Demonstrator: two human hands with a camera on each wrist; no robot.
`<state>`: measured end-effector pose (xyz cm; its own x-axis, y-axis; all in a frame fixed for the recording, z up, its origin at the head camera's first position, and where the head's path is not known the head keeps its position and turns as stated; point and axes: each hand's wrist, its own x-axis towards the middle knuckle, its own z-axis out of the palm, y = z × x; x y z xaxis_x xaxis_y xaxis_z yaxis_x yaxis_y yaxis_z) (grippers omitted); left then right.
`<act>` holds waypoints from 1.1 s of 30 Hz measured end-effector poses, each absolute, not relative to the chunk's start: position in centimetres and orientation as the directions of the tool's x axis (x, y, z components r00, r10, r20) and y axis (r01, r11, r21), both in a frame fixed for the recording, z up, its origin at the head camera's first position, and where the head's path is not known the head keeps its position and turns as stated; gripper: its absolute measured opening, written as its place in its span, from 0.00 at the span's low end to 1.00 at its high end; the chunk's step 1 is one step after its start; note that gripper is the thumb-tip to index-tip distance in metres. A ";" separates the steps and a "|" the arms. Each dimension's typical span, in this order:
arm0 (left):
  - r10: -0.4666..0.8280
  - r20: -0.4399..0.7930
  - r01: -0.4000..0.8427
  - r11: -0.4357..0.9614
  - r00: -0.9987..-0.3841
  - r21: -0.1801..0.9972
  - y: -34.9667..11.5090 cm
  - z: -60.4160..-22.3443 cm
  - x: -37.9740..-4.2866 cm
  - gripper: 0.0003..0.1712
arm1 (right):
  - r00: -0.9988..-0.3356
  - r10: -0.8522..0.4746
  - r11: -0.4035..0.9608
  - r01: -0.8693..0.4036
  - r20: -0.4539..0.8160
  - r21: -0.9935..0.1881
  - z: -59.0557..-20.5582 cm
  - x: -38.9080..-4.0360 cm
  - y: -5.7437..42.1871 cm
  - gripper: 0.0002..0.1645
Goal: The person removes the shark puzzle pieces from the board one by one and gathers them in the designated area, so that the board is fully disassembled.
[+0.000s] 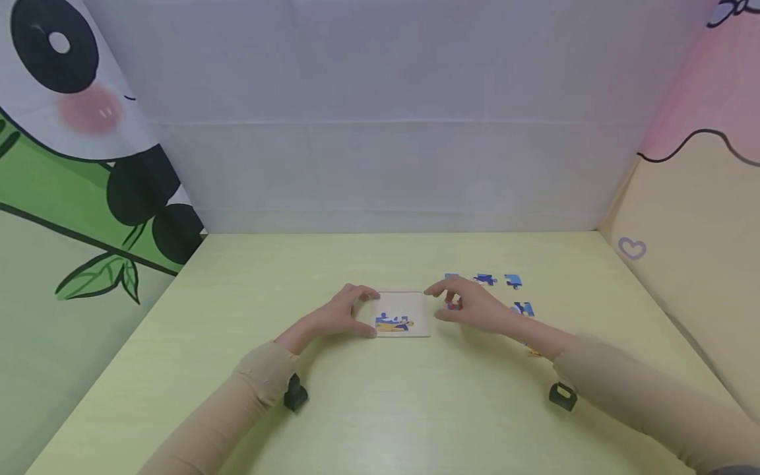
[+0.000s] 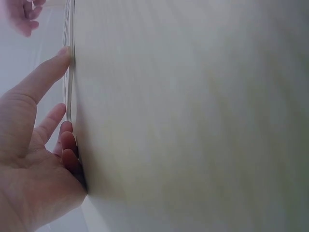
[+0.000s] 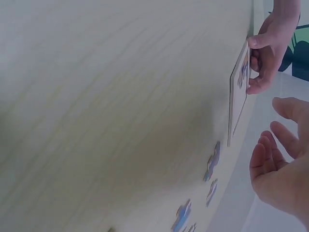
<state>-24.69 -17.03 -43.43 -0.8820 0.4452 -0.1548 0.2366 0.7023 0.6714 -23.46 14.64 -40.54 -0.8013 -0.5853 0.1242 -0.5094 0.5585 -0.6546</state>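
Observation:
A small pale puzzle board (image 1: 415,305) lies flat on the table, with joined blue, white and yellow jigsaw pieces (image 1: 392,324) in its lower left part. My left hand (image 1: 340,313) holds the board's left edge, thumb at the near corner and fingertips toward the far one. In the left wrist view, that thumb and the fingertips of the left hand (image 2: 34,145) touch the thin edge. Just off the board's right side hovers my right hand (image 1: 475,307), fingers loosely bent, nothing between them. The right wrist view also shows this right hand (image 3: 285,159) holding nothing.
Loose jigsaw pieces lie right of the board: a dark blue piece (image 1: 485,280), a light blue piece (image 1: 513,281), a blue-and-white piece (image 1: 524,308) and a yellowish piece (image 1: 534,351) partly behind the right forearm. Others are partly hidden by the right hand. A white wall (image 1: 392,171) stands behind the table.

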 end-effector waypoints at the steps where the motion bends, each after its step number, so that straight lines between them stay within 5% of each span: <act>1: 0.444 -0.157 0.235 0.703 -0.882 0.671 -17.0 -43.4 -24.7 0.43 | -0.797 -0.592 0.562 -0.515 0.120 -0.647 -40.7 -23.6 14.0 0.25; 16: 0.451 -0.154 0.243 0.702 -0.879 0.669 -17.1 -43.3 -24.6 0.42 | -0.784 -0.619 0.613 -0.520 0.047 -0.594 -43.0 -23.7 8.1 0.24; 33: 0.468 -0.143 0.261 0.691 -0.872 0.674 -17.1 -43.2 -24.7 0.43 | -0.760 -0.650 0.642 -0.546 -0.003 -0.538 -42.1 -23.3 6.5 0.22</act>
